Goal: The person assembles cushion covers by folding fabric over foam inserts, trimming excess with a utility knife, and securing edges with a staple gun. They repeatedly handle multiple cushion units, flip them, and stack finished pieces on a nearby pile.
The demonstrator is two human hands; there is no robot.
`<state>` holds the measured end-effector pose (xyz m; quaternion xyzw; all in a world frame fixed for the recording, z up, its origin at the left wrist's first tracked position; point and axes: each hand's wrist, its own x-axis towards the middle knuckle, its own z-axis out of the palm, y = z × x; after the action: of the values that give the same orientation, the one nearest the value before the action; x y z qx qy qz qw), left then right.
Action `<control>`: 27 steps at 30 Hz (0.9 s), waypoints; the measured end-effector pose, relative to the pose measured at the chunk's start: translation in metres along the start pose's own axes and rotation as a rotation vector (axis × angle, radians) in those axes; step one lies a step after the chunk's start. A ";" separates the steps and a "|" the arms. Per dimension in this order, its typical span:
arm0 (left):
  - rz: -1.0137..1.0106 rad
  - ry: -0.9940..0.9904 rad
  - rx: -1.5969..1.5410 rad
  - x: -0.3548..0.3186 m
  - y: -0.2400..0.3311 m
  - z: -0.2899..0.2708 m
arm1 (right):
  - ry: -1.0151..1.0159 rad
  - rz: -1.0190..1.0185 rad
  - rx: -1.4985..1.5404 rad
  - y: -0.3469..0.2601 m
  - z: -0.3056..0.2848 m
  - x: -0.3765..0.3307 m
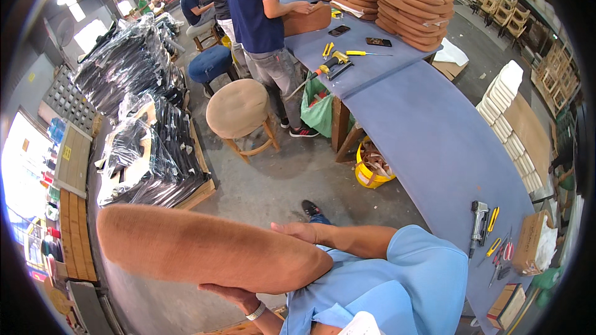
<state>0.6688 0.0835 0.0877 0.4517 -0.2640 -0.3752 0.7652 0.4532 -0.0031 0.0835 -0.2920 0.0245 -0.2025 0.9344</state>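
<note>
A long brown fabric-covered seat cushion [205, 248] is held against my body, tilted out to the left. My left hand [231, 294], with a metal-band watch on its wrist, supports the cushion's lower edge; some of its fingers are hidden beneath. At the opposite edge, my right hand [297, 231] grips near the cushion's inner end, its thumb side showing and the other fingers partly out of sight.
To my right runs a long blue-grey table [422, 142] bearing a staple gun [478, 226], yellow-handled tools and stacked brown cushions [413, 6]. A yellow bucket [366, 177] stands underneath. Ahead are a round stool [237, 108] and a co-worker [257, 18]; plastic-wrapped stacks [152, 149] fill the left.
</note>
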 end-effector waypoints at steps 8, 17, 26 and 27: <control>0.020 0.185 -0.019 0.045 0.014 -0.021 | -0.024 -0.107 -0.309 0.006 -0.022 0.042; -0.067 0.259 0.316 0.154 0.048 -0.134 | 0.488 0.145 -0.835 0.020 -0.036 0.199; 0.060 0.557 0.147 0.140 0.042 -0.270 | 0.133 0.276 -0.713 0.093 -0.043 0.368; 0.093 0.605 0.048 0.138 0.039 -0.281 | 0.064 0.333 -0.779 0.100 -0.039 0.386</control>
<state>0.9705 0.1224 0.0044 0.5485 -0.0533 -0.1817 0.8144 0.8371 -0.1008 0.0230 -0.6087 0.1749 -0.0334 0.7731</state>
